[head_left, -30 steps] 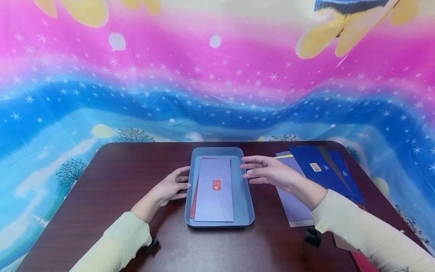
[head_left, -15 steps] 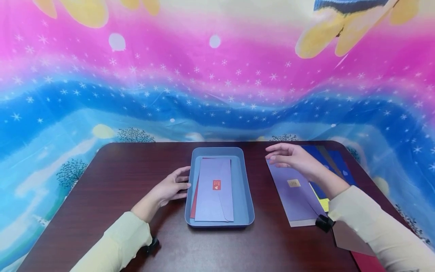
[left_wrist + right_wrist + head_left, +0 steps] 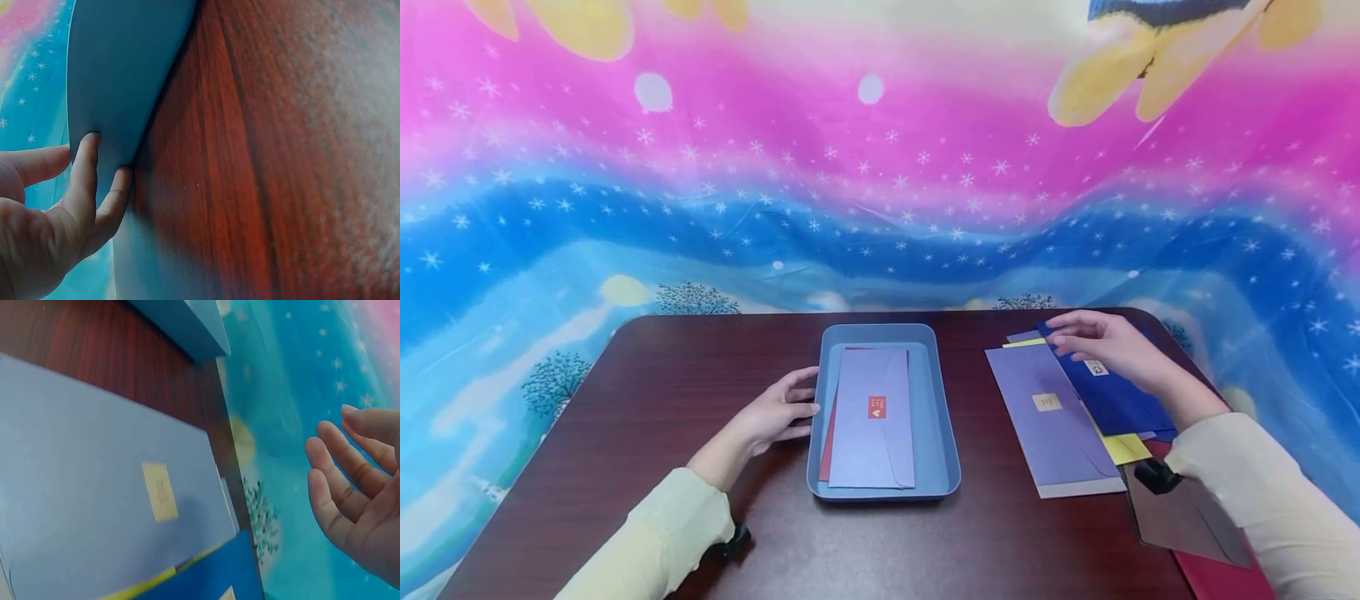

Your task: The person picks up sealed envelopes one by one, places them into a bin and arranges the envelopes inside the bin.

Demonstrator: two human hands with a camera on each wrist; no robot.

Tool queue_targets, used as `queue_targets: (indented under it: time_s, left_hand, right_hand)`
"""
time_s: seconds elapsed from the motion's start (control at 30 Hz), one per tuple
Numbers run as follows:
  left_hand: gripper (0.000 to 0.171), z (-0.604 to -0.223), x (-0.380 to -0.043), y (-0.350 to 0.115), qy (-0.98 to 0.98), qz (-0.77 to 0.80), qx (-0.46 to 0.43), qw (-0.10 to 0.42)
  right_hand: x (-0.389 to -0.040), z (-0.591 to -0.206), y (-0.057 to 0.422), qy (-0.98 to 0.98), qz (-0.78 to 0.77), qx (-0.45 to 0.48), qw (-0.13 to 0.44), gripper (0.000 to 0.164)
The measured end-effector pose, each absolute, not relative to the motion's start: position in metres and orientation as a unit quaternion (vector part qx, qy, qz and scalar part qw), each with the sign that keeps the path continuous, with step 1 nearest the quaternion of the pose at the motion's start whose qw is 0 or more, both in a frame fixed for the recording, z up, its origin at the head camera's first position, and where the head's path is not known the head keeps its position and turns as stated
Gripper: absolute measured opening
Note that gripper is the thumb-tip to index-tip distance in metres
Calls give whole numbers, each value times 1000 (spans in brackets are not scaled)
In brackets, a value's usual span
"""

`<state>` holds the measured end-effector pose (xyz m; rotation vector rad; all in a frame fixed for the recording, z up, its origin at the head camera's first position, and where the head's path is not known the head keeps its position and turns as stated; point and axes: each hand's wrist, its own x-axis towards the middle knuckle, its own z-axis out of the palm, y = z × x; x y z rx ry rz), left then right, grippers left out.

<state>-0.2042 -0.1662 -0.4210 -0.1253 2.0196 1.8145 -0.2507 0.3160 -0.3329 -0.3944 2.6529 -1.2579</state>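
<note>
My left hand (image 3: pixel 781 414) rests its fingertips against the outer left wall of a blue-grey tray (image 3: pixel 946 417). In the left wrist view the fingers (image 3: pixel 87 165) lie on that wall (image 3: pixel 125 69) and the thumb is at its rim. Inside the tray lies a lilac envelope (image 3: pixel 872 450) with a red heart sticker, and a red envelope edge (image 3: pixel 828 446) shows under it. Over a dark blue envelope (image 3: pixel 1101 404) hovers my right hand (image 3: pixel 1105 346), its fingers loosely bent and holding nothing. Beside it lies a lilac envelope (image 3: pixel 1037 433) with a cream sticker (image 3: pixel 160 491).
Yellow paper (image 3: pixel 1126 450) shows from under the blue envelope. Nearer the front right lie a brown envelope (image 3: pixel 1180 508) and a red one (image 3: pixel 1217 575). All lie on the dark wooden table (image 3: pixel 700 375), with a patterned cloth (image 3: pixel 880 183) hanging behind.
My right hand has moved from the tray's right side to the envelopes at the right. The lilac envelope with the cream sticker now shows in full. My left hand has stayed put.
</note>
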Motion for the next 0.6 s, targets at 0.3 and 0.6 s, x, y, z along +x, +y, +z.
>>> queue_targets:
  time_s: [0.3, 0.6]
  left_hand:
    - [64, -422, -205, -167, 726, 654, -44, 208]
    - [64, -422, -205, -167, 723, 657, -41, 211]
  right_hand:
    - [-250, -344, 336, 913, -381, -111, 92, 49]
    - [-244, -373, 340, 923, -327, -91, 181, 49]
